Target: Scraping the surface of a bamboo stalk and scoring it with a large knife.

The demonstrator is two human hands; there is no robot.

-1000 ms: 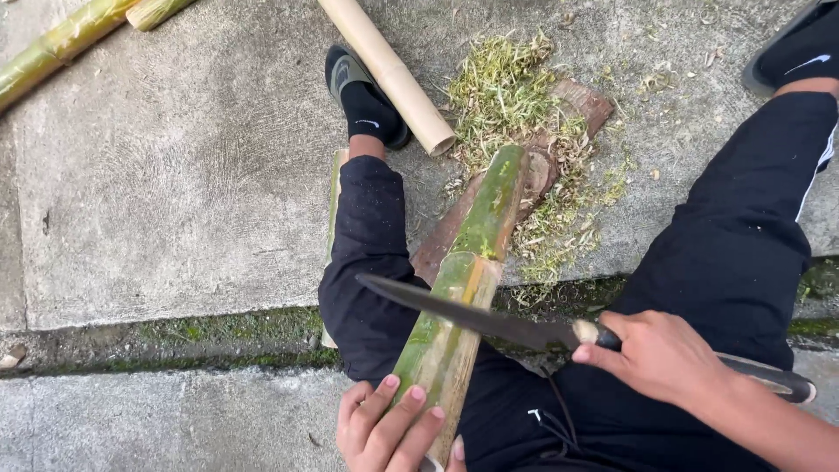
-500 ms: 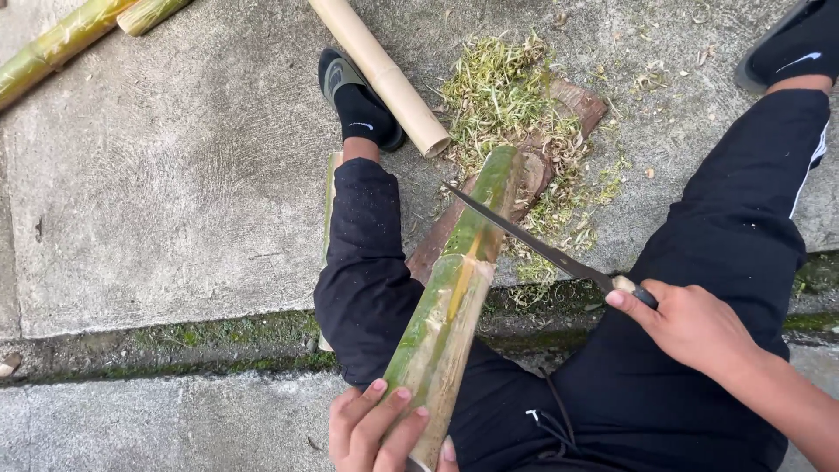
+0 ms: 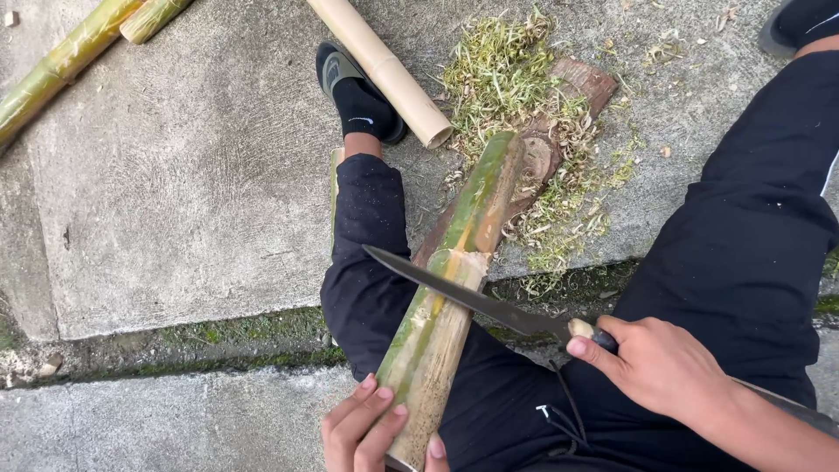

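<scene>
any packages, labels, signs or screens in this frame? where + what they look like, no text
No packages, signs or screens in view.
Small white logo mark on the black sock, upper middle.
Small white mark on the black trousers near the drawstring, bottom middle.
Otherwise only the left hand on the green bamboo pole and the right hand holding the long knife.

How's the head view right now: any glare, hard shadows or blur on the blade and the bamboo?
Head view: soft, even daylight, no hard shadows on the grey concrete slab. The long dark metal knife blade is sharp, with no glare. The green bamboo pole with a scraped pale strip is in focus. The right hand is crisp; the left hand is cut off by the bottom edge. Slight wide-angle stretch at the corners.
</scene>
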